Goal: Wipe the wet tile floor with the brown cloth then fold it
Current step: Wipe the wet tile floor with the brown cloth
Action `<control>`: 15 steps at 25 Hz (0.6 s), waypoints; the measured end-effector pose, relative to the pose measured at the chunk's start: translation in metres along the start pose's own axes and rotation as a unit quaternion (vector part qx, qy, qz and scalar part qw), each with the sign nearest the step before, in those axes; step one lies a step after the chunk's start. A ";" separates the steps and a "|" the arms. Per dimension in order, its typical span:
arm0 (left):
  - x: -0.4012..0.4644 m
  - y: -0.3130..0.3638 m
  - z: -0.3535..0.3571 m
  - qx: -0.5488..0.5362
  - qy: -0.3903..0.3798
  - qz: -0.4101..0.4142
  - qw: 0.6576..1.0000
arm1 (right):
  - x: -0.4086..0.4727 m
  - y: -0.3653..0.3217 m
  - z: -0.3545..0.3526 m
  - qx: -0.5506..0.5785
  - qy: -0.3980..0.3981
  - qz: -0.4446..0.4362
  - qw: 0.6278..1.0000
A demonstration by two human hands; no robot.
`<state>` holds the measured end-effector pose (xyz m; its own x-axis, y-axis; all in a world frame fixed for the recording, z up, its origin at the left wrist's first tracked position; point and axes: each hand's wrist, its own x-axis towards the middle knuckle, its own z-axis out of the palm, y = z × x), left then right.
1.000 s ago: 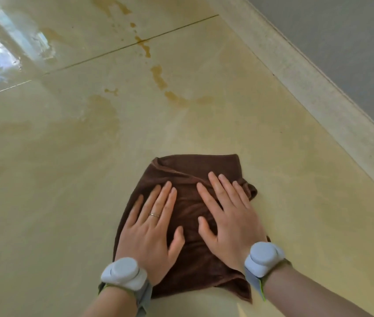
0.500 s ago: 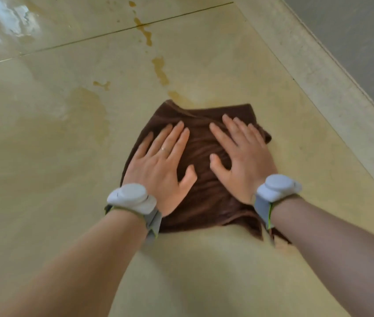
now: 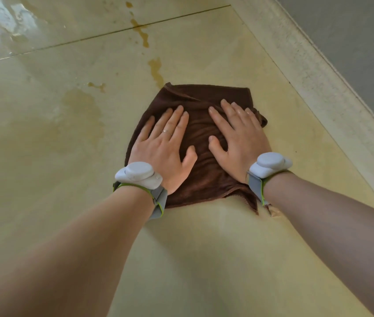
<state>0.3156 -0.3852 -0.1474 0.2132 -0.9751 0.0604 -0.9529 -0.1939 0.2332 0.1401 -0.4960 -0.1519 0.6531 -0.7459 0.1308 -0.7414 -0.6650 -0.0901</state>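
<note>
A brown cloth lies spread and a little wrinkled on the glossy yellow tile floor. My left hand presses flat on its left half, fingers straight and a ring showing. My right hand presses flat on its right half, fingers straight. Both arms reach far forward. A brownish wet streak runs from the cloth's far edge toward a tile joint, and a wider damp patch lies to the cloth's left.
A pale skirting strip and a grey wall run diagonally along the right. A dark grout line crosses the floor at the back. Bright glare lies at the top left.
Both hands have pushed the cloth forward along the floor, away from me, over part of the wet streak. My arms have stretched out further.
</note>
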 end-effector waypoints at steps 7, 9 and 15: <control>-0.117 0.041 -0.007 0.012 -0.044 0.014 0.999 | -0.128 -0.031 -0.024 0.006 -0.021 0.017 1.000; -0.138 0.051 -0.005 0.014 -0.053 0.022 0.998 | -0.162 -0.035 -0.029 0.007 -0.036 0.031 0.999; -0.121 0.051 -0.004 0.018 -0.071 0.075 0.995 | -0.169 -0.019 -0.027 0.015 -0.045 0.045 0.998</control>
<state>0.2420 -0.2766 -0.1389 0.0388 -0.9982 -0.0459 -0.9794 -0.0471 0.1964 0.0401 -0.3563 -0.1452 0.5957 -0.8026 0.0315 -0.7941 -0.5943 -0.1275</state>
